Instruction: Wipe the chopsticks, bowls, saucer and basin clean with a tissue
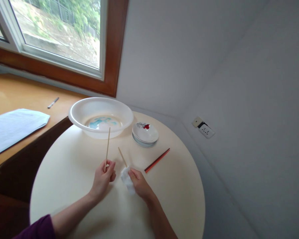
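My left hand point(106, 174) is closed around a light wooden chopstick point(108, 146), which points up and away from me. A crumpled white cloth point(127, 177) is pinched in my right hand point(138, 182). Out of the top of that cloth sticks a second light wooden chopstick point(122, 156); its lower part is hidden in the folds. Both hands are held over the round table, side by side and a little apart. To the right of my right hand, a pair of red and dark chopsticks point(157, 160) lies together on the table.
A large white plastic basin point(76, 116), bluish at the bottom, stands at the back of the round table point(64, 189). Stacked white dishes point(144, 135) sit beside it. On the wooden desk point(27, 89) at left are a pen point(53, 102) and a pale cloth point(15, 127). Walls border the right.
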A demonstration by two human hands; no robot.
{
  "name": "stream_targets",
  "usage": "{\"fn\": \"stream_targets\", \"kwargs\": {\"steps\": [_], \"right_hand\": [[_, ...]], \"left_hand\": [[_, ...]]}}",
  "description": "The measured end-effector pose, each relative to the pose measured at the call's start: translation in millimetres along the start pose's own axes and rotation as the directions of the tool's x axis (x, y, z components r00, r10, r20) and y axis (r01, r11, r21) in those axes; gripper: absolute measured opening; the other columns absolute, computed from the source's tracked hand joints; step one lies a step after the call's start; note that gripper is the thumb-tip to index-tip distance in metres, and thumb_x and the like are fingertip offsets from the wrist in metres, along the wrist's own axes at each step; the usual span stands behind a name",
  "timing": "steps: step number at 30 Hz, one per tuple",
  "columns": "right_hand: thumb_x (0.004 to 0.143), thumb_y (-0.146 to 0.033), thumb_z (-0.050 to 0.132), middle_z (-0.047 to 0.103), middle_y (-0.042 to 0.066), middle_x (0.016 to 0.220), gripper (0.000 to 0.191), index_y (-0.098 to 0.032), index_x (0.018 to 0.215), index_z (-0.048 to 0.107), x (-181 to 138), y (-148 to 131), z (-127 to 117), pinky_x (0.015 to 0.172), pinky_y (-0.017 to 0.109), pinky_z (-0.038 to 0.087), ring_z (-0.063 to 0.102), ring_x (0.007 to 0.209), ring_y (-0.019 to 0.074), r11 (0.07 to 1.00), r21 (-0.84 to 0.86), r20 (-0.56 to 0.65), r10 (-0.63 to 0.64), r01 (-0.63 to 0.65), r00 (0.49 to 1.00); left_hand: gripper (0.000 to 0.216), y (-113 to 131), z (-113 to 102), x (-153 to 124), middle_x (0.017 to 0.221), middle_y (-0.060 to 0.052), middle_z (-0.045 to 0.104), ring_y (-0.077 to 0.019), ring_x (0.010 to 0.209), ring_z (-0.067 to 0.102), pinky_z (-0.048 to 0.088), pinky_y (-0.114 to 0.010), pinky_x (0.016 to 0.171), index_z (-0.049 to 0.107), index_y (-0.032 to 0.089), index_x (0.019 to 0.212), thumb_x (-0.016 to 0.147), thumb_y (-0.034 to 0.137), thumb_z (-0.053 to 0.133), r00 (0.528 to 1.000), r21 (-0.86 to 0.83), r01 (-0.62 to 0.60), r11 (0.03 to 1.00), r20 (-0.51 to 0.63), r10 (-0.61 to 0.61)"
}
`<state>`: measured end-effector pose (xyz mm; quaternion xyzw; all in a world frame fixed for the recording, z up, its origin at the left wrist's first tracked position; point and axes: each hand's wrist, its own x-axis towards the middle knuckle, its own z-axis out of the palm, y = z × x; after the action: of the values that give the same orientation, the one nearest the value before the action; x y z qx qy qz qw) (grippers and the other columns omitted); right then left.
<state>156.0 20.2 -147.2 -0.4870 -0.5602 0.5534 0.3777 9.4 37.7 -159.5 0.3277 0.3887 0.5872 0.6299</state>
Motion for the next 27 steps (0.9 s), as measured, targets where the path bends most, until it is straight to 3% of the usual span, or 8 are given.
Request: {"fn": "stream_targets", "kwargs": {"steps": [8,15,22,25,27], "right_hand": [[0.08,-0.066,0.041,0.035,-0.005,0.059,0.049,-0.019,0.064,0.038,-7,-6,-4,0.047,0.021,0.025,0.031,0.053,0.0078,0.99,-0.139,0.145,0.058,-0.037,0.988],[0.083,-0.058,0.043,0.035,-0.005,0.058,0.044,-0.019,0.064,0.04,-8,-10,-13,0.046,0.021,0.025,0.032,0.052,0.0078,0.976,-0.208,0.169,0.092,-0.056,0.981],[0.083,-0.049,0.046,0.037,-0.004,0.057,0.04,-0.019,0.058,0.04,-16,-17,-37,0.047,0.021,0.024,0.033,0.053,0.0085,0.965,-0.261,0.03,0.01,-0.002,1.0],[0.08,-0.051,0.051,0.036,-0.005,0.055,0.041,-0.018,0.056,0.043,-16,-19,-45,0.047,0.021,0.023,0.032,0.053,0.0085,0.979,-0.201,-0.141,-0.072,0.043,0.987],[0.077,-0.053,0.053,0.038,-0.005,0.055,0.041,-0.017,0.059,0.049,-15,-18,-49,0.047,0.021,0.023,0.032,0.052,0.0085,0.986,-0.147,-0.295,-0.122,0.081,0.948]], "left_hand": [[0.044,12,1,4,0.042,0.016,0.025,-0.002,0.035,0.021,0.017,-0.016,0.037,0.053,0.016,0.087,0.066,0.05,0.071,1.0,-0.02,-0.027,0.999,-0.013,0.027],[0.041,19,-2,5,0.045,0.012,0.028,-0.0024,0.037,0.025,0.019,-0.018,0.037,0.052,0.015,0.064,0.063,0.051,0.071,0.995,0.05,-0.088,0.995,-0.05,0.09],[0.036,25,-1,9,0.046,0.012,0.026,-0.0027,0.038,0.023,0.02,-0.017,0.038,0.047,0.018,0.062,0.066,0.045,0.07,0.986,0.076,-0.125,0.989,-0.104,0.132],[0.036,25,-2,9,0.047,0.012,0.026,-0.003,0.038,0.023,0.02,-0.017,0.038,0.048,0.017,0.063,0.068,0.046,0.069,0.986,0.085,-0.133,0.987,-0.091,0.141],[0.036,23,-3,8,0.048,0.012,0.025,-0.0032,0.039,0.023,0.019,-0.017,0.038,0.048,0.017,0.064,0.069,0.047,0.068,0.987,0.093,-0.136,0.986,-0.076,0.143]]}}
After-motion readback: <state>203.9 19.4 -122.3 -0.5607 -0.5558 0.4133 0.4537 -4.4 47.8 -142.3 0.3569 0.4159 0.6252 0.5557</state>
